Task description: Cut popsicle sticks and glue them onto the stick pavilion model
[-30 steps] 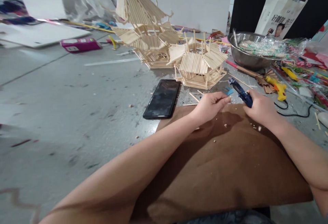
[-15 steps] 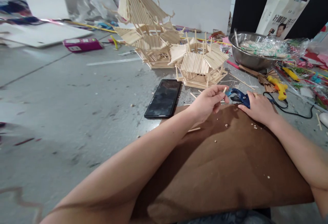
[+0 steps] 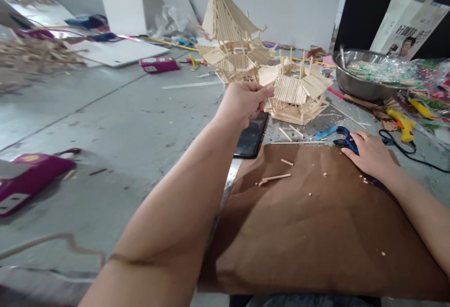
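My left hand [image 3: 244,102] is raised in front of the small stick pavilion [image 3: 298,92], its fingers pinched together; what they hold, if anything, is hidden. It partly covers the black phone [image 3: 250,139] on the floor. Behind stands a taller stick pagoda [image 3: 230,21] with a pointed roof. My right hand [image 3: 373,152] rests at the right edge of the brown sheet [image 3: 316,232], closed on blue pliers [image 3: 347,141] whose jaws point left and stand apart. Short stick pieces [image 3: 277,176] lie on the sheet.
A steel bowl [image 3: 365,82] of wrapped sticks stands at the back right, near a yellow glue gun [image 3: 404,124] with a black cord. Magenta boxes [image 3: 33,178] lie on the left floor. A white paper bag [image 3: 404,23] stands behind the bowl.
My left hand has moved up and left, away from the pliers, to the pavilion. The small stick piece it held is out of sight. The view has turned left. My right hand stays on the pliers.
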The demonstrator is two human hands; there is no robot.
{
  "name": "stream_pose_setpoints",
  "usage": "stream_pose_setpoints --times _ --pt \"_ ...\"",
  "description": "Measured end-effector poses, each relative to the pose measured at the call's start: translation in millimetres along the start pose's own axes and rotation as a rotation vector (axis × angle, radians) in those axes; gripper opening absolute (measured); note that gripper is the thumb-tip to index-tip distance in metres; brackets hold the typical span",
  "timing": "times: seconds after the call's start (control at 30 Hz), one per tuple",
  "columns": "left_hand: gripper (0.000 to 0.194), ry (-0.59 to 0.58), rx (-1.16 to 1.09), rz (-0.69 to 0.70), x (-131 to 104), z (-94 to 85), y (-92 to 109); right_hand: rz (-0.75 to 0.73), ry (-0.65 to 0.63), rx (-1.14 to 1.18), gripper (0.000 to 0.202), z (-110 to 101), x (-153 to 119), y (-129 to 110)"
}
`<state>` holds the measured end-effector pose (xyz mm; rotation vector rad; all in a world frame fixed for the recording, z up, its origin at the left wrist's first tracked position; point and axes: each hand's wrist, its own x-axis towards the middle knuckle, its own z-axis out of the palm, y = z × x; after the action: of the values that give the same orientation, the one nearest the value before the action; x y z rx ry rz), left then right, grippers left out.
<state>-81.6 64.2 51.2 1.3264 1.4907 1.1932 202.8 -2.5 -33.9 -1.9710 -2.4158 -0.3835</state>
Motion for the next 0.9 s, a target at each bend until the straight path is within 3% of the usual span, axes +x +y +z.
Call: stream_pose_setpoints --times 0.13,0.4,0.9 --pt "0.016 0.034 0.015 -0.032 9 -2.5 -9 -0.017 -0.003 -0.009 0.050 2 1 3" --pt "0.015 -0.046 -0.131 -0.113 28 1.3 -31 -0.028 0.006 -0.025 0.052 5 0 3" --pt "0.016 -0.058 -0.495 -0.210 37 10.9 -39 -0.021 0.006 -0.020 0.052 6 1 3"
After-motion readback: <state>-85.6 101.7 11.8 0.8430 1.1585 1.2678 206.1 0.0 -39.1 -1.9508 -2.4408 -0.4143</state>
